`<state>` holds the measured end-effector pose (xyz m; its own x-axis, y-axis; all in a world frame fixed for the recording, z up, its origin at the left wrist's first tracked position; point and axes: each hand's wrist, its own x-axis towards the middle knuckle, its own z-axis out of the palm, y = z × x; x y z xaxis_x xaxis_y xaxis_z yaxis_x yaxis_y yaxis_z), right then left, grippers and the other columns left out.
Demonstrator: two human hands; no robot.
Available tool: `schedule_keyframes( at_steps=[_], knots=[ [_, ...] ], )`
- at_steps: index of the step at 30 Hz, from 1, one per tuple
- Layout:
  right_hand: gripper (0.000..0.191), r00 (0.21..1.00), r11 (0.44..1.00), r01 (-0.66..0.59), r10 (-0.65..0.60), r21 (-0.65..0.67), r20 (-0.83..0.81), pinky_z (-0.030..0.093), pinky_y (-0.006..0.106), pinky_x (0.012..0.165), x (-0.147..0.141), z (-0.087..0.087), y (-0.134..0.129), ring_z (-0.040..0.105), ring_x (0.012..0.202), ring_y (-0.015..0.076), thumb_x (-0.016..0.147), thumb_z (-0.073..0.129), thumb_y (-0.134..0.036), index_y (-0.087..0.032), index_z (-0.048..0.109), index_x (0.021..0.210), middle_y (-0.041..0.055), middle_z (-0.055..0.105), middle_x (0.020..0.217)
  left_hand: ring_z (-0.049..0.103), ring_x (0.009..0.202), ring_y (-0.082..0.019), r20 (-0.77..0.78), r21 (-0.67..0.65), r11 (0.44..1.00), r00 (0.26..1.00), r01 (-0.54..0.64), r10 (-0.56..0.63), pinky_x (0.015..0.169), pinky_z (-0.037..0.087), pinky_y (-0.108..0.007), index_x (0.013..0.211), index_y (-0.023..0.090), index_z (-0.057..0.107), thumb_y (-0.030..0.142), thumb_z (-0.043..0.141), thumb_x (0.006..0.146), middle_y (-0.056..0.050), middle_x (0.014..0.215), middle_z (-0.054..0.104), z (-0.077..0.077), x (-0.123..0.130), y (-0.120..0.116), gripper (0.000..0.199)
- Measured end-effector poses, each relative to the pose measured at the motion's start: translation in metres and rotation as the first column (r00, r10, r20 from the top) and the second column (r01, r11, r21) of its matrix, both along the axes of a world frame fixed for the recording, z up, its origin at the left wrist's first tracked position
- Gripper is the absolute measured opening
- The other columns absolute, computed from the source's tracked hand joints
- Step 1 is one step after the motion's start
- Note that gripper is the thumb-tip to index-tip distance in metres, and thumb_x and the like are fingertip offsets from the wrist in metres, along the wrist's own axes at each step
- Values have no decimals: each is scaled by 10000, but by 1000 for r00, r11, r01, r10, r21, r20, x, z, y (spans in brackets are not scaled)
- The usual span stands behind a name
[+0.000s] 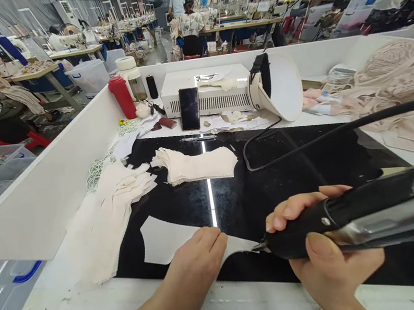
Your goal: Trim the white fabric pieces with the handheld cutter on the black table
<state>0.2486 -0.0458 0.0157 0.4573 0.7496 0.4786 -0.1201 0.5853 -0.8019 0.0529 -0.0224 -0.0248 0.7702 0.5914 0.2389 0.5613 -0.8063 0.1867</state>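
On the black glossy work surface (pixel 184 206) lies a white, curved flat piece (pixel 169 238). My left hand (pixel 202 253) presses on its middle, fingers bent and held together. My right hand (pixel 327 256) is wrapped round a black handheld tool (pixel 359 211) with a silver panel. The tool's thin metal tip meets the right end of the white piece. Beyond them rests a stack of cream fabric pieces (pixel 200 164), and a larger cream fabric pile (pixel 102 220) lies to the left.
A black cable (pixel 330 131) loops across the surface from the right. At the back stand a phone (pixel 189 108), a white machine (pixel 208 91), a lamp-like shade (pixel 285 86) and a red cup (pixel 123 97). Beige fabric (pixel 408 74) is heaped at right.
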Motion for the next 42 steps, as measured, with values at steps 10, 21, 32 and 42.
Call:
schedule_keyframes(
  at_steps=[10, 21, 32, 42],
  knots=[
    [434, 999, 999, 36, -36, -10, -13, 582, 351, 588, -7, 4, -4, 607, 673, 181, 849, 850, -318, -273, 611, 1209, -5, 642, 832, 701, 933, -226, -12, 97, 995, 1000, 7, -6, 850, 595, -355, 1179, 122, 598, 43, 404, 1044, -83, 1013, 704, -1, 6, -3, 250],
    [439, 1000, 999, 4, -4, -34, -1, 587, 349, 617, -5, 6, -9, 603, 679, 175, 857, 848, -343, -278, 601, 1214, -14, 640, 832, 720, 1163, -338, 49, 297, 949, 994, -107, 97, 1000, 573, -436, 1323, 186, 628, 829, 772, 665, -214, 1279, 718, -20, 19, -34, 931],
    [424, 997, 998, -25, 30, 65, -70, 588, 307, 555, -11, 10, 11, 609, 645, 161, 843, 844, -319, -253, 623, 1199, -23, 656, 832, 703, 1224, -333, 0, 296, 948, 992, -118, 123, 1026, 585, -413, 1352, 169, 624, 813, 837, 585, -224, 1329, 699, -22, 17, -43, 1023],
    [407, 994, 994, -101, 102, 41, -30, 588, 322, 589, -16, -1, 20, 633, 675, 156, 884, 809, -294, -275, 600, 1232, -26, 656, 873, 701, 1225, -337, 36, 289, 951, 994, -108, 102, 1021, 594, -413, 1356, 147, 621, 807, 863, 554, -235, 1326, 698, -24, 19, -41, 1066]
  ],
)
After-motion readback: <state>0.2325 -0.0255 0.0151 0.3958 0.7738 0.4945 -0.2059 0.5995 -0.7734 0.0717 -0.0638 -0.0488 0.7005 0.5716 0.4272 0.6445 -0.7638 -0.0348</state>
